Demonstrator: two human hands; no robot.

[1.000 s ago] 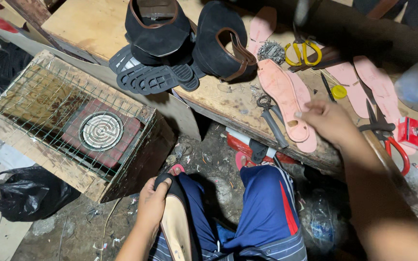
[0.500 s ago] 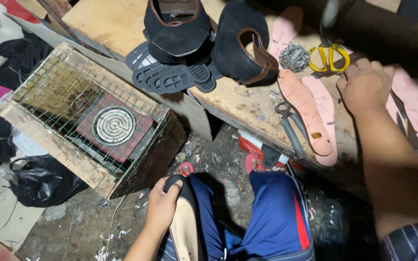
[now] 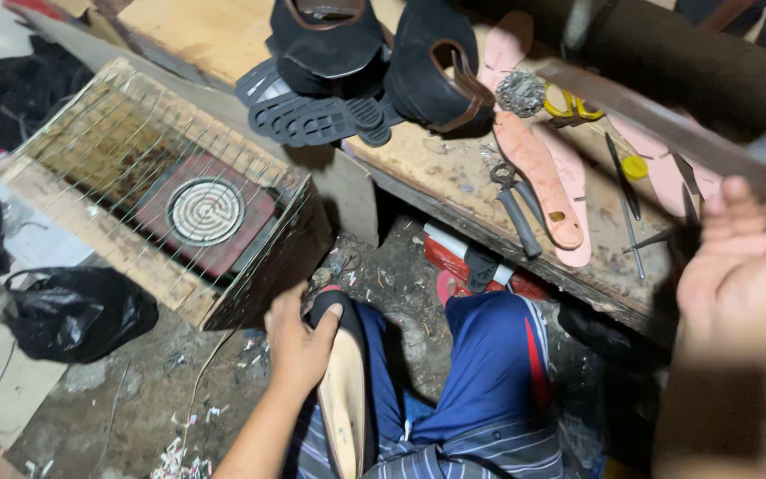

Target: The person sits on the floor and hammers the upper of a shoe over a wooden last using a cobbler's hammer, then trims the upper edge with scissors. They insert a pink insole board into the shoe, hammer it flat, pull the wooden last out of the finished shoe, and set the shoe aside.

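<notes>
A crumpled black plastic bag (image 3: 77, 312) is lying at the lower left; no labels, signs or screens are showing.

Dim overall, lit from above onto the bench (image 3: 223, 35). Deep shadow under the bench edge and at the top right. Heavy motion blur on the right hand (image 3: 742, 266) and the long tool above it. Sharper at centre and left. Slight wide-angle stretch at the edges.

Wooden bench (image 3: 223, 35) with insoles (image 3: 538, 173), pliers (image 3: 516, 208)
</notes>
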